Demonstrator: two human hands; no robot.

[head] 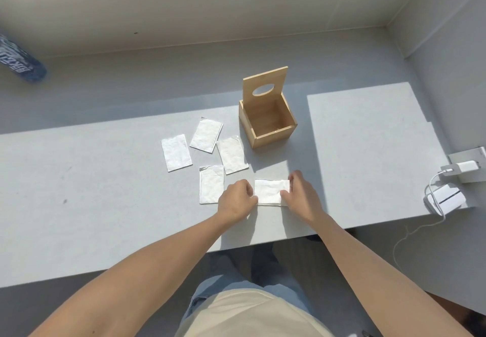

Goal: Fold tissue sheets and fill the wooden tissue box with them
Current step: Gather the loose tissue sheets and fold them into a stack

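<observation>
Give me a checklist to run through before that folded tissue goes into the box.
1. Box lid open, standing upright at the back: ok.
2. Box interior free, nothing seen inside: ok.
3. Tissue held at both ends, left hand and right hand: ok.
4. Fold finished and edges aligned: cannot tell, the hands cover both ends.
5. Path from tissue to box clear on the table: ok.
6. Other four tissues lying apart from the box: ok.

two bare forearms reach forward from the bottom of the view, angling toward each other. the left hand (236, 198) is curled, knuckles up, fingertips pressed down. the right hand (299, 192) sits close beside it, thumb and fingers pinched together.
</observation>
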